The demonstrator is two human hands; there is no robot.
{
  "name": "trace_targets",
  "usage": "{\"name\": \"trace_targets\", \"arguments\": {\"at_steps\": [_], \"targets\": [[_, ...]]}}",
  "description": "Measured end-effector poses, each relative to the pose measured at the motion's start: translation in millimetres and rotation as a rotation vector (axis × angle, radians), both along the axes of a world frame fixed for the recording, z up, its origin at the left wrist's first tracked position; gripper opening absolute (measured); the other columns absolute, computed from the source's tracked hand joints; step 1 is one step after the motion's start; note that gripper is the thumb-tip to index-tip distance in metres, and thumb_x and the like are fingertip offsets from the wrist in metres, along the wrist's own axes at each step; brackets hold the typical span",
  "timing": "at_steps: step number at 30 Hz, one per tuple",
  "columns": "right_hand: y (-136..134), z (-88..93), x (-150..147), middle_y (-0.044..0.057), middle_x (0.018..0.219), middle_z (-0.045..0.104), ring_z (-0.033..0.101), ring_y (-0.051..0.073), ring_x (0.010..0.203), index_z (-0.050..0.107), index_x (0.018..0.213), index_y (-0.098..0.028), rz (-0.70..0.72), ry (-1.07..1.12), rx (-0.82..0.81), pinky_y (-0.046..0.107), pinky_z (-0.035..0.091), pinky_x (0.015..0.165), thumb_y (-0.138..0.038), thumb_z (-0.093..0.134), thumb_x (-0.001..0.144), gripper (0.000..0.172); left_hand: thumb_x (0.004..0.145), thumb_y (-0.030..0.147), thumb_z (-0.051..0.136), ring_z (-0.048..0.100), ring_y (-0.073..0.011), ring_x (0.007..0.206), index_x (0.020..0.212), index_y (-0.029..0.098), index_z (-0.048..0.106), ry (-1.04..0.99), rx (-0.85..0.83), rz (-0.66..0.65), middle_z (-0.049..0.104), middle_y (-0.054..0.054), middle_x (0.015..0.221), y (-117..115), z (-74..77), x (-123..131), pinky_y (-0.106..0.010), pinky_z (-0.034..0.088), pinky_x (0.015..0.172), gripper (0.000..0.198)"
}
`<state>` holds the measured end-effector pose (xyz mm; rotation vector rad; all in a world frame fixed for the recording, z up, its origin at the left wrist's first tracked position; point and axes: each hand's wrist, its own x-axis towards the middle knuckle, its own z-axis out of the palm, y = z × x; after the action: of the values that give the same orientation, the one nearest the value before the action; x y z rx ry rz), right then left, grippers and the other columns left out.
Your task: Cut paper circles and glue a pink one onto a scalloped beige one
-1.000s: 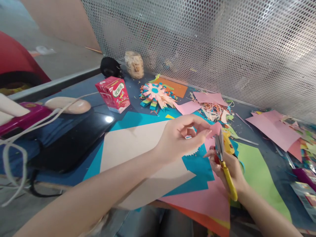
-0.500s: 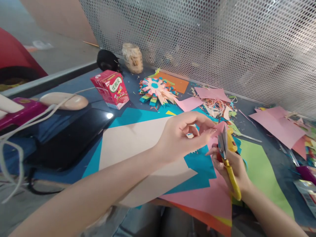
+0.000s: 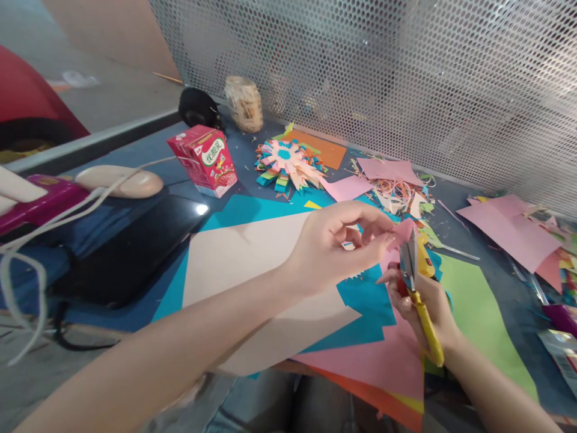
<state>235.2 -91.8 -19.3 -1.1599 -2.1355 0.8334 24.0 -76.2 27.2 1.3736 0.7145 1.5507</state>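
Note:
Between the thumb and fingertips of my left hand is a small piece of pink paper. My right hand holds scissors with yellow handles, blades pointing up at the pink piece's right edge. Behind the scissors sits a yellow object, partly hidden by the right hand. Beneath my hands lie overlapping sheets: a pale sheet, a blue sheet, a pink sheet and a green sheet.
A layered paper flower lies beyond my left hand. Paper scraps are heaped near the perforated metal panel. Leftward stand a red drink carton, a jar, a black phone-like slab and a cream mouse-shaped object.
The scissors' blades have shifted slightly and look closer together against the pink piece. The left hand keeps its hold, and the whole view has moved a little.

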Motion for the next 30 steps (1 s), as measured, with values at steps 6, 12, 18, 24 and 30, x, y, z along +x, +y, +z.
{"name": "trace_targets", "arguments": {"at_steps": [6,12,18,24,30], "targets": [[-0.4,0.8,0.1,-0.003,0.059,0.045,0.044,0.013,0.049,0.059,0.089,-0.021,0.012,-0.013,0.044,0.027,0.035,0.048,-0.062,0.040,0.091,0.046,0.073,0.020,0.072,0.062,-0.0125,0.067,0.073,0.017,0.067,-0.070,-0.077,-0.016,0.067,-0.002,0.072,2.6,2.0,0.0,-0.021,0.048,0.052,0.006],[-1.2,1.9,-1.2,-0.002,0.062,0.048,0.046,0.014,0.051,0.058,0.089,-0.020,0.004,-0.017,0.042,0.026,0.036,0.047,-0.061,0.042,0.092,0.044,0.073,0.019,0.071,0.063,-0.0125,0.067,0.073,0.017,0.067,-0.098,-0.051,-0.008,0.065,-0.001,0.070,2.9,2.0,0.3,-0.022,0.050,0.055,0.004],[-0.2,3.3,-1.3,-0.003,0.061,0.045,0.042,0.011,0.048,0.057,0.091,-0.019,0.031,0.002,0.040,0.025,0.034,0.043,-0.064,0.039,0.091,0.049,0.071,0.019,0.072,0.061,-0.0124,0.064,0.073,0.017,0.067,-0.089,-0.069,-0.027,0.064,-0.001,0.069,1.6,0.9,1.3,-0.020,0.047,0.050,0.006],[-1.5,-0.3,0.4,-0.003,0.062,0.044,0.041,0.011,0.049,0.057,0.092,-0.020,0.007,0.016,-0.001,0.023,0.033,0.042,-0.061,0.041,0.091,0.044,0.074,0.018,0.072,0.058,-0.0102,0.061,0.074,0.017,0.067,-0.071,-0.043,-0.035,0.062,0.000,0.067,1.8,-0.2,0.8,-0.019,0.043,0.047,0.004],[-0.4,-3.5,1.9,-0.003,0.061,0.043,0.040,0.011,0.048,0.056,0.088,-0.021,0.003,0.022,-0.012,0.023,0.031,0.042,-0.050,0.046,0.092,0.032,0.074,0.017,0.071,0.058,-0.0097,0.060,0.073,0.017,0.067,-0.077,-0.050,-0.036,0.062,0.000,0.067,1.0,0.1,1.1,-0.018,0.043,0.047,0.004]]}}
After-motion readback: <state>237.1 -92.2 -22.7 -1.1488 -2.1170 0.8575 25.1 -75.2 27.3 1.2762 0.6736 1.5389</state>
